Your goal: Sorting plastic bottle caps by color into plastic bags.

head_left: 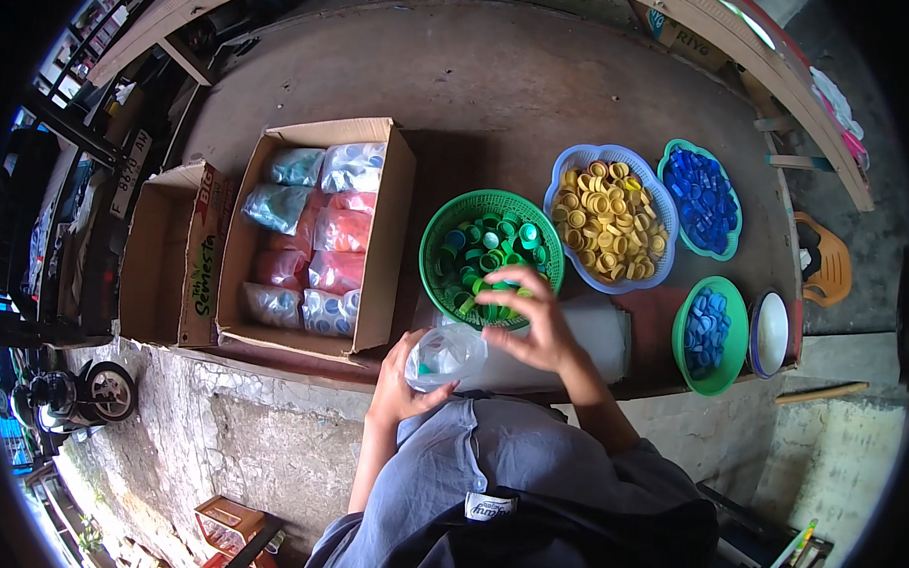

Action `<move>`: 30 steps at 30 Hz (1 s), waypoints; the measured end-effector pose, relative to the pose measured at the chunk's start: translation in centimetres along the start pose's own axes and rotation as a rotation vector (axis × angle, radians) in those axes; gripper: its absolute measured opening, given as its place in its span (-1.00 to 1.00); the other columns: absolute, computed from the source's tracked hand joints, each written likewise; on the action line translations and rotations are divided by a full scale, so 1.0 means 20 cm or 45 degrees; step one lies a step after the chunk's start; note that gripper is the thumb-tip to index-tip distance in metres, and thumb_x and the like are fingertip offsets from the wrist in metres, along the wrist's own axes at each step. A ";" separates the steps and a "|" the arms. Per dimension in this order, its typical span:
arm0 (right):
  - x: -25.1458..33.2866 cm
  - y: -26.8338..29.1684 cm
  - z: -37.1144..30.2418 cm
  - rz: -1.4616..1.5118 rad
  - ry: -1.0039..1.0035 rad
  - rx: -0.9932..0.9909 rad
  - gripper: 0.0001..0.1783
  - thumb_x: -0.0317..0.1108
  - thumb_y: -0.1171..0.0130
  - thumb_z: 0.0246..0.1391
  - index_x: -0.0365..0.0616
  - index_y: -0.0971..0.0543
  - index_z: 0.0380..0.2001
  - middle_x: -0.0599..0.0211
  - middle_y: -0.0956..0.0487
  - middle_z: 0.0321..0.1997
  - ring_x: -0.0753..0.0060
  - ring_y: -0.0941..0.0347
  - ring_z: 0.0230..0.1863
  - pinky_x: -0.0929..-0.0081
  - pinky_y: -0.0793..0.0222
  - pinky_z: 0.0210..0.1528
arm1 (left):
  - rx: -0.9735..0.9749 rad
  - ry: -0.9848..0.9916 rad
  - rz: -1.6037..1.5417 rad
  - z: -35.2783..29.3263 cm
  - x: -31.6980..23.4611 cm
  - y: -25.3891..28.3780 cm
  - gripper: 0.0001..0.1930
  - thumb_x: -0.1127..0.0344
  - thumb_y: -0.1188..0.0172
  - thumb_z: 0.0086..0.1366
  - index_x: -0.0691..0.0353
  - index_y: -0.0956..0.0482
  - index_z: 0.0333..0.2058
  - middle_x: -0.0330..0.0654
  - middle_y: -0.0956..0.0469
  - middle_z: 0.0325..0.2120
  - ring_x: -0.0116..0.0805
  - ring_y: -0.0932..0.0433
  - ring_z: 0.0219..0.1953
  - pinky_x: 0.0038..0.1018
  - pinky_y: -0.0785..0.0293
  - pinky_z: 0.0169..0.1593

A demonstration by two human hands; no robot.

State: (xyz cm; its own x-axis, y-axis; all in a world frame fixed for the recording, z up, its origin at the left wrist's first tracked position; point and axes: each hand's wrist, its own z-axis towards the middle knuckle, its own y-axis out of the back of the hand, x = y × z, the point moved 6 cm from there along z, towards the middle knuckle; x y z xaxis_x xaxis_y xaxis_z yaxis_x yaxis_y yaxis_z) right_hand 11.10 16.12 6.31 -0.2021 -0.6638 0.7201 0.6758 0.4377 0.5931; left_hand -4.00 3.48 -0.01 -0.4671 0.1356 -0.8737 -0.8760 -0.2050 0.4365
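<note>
My left hand is closed around a clear plastic bag, its mouth spread wide and a bit of green showing inside. My right hand is just right of the bag, above the near edge of a green woven basket. Its fingers are curved and apart, the thumb toward the bag; I see nothing gripped in them. Green bottle caps in several shades fill the basket. Beneath my right hand and wrist lies a stack of clear plastic sheets or bags.
Left, an open cardboard box holds bagged caps beside another box. Right are a lavender basket of yellow caps, a mint basket of dark-blue pieces, a green bowl of light-blue caps and a white bowl.
</note>
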 end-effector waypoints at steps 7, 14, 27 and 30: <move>-0.49 0.15 0.13 -0.982 -0.129 -0.092 -0.73 -0.52 -0.13 -0.24 0.05 -0.67 -0.42 0.41 -0.32 -0.33 0.33 -0.22 -0.17 0.36 -0.07 -0.12 | 0.005 -0.005 -0.018 0.00 -0.01 0.00 -0.31 0.11 -0.37 -0.17 0.38 -0.36 -0.08 0.08 -0.50 -0.22 0.05 -0.50 -0.18 -0.19 -0.35 0.02; -0.54 0.16 0.23 -1.040 -0.113 0.119 -0.93 -0.38 -0.22 -0.22 -0.06 -0.64 -0.57 0.40 -0.33 -0.36 0.33 -0.20 -0.15 0.34 -0.08 -0.08 | -0.040 -0.039 -0.019 0.00 0.01 0.03 -0.31 0.14 -0.38 -0.17 0.37 -0.36 -0.07 0.07 -0.47 -0.19 0.04 -0.49 -0.20 -0.24 -0.41 -0.08; -0.75 0.12 0.06 0.944 -0.880 -0.038 -0.79 -0.32 -0.09 0.07 -0.24 -0.53 -0.29 0.49 -0.44 -0.27 0.61 -0.31 -0.13 0.64 -0.13 -0.02 | -0.023 -0.066 0.009 0.01 0.01 0.02 -0.33 0.15 -0.37 -0.17 0.38 -0.36 -0.09 0.07 -0.47 -0.22 0.03 -0.49 -0.22 -0.25 -0.42 -0.12; -0.73 0.13 0.05 1.254 -0.859 0.006 -0.79 -0.32 -0.09 0.07 -0.23 -0.54 -0.29 0.49 -0.46 -0.25 0.63 -0.31 -0.11 0.65 -0.12 0.00 | -0.017 -0.059 0.008 0.02 0.01 0.02 -0.33 0.14 -0.37 -0.17 0.38 -0.36 -0.09 0.07 -0.47 -0.22 0.03 -0.49 -0.22 -0.25 -0.42 -0.12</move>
State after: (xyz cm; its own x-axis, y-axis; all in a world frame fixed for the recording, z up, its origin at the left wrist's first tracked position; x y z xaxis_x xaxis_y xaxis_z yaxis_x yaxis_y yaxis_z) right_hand 15.09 27.60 -2.34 0.0693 0.4107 0.9091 0.7464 0.5833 -0.3204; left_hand -4.49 3.73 0.00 -0.4776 0.1788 -0.8602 -0.8716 -0.2191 0.4385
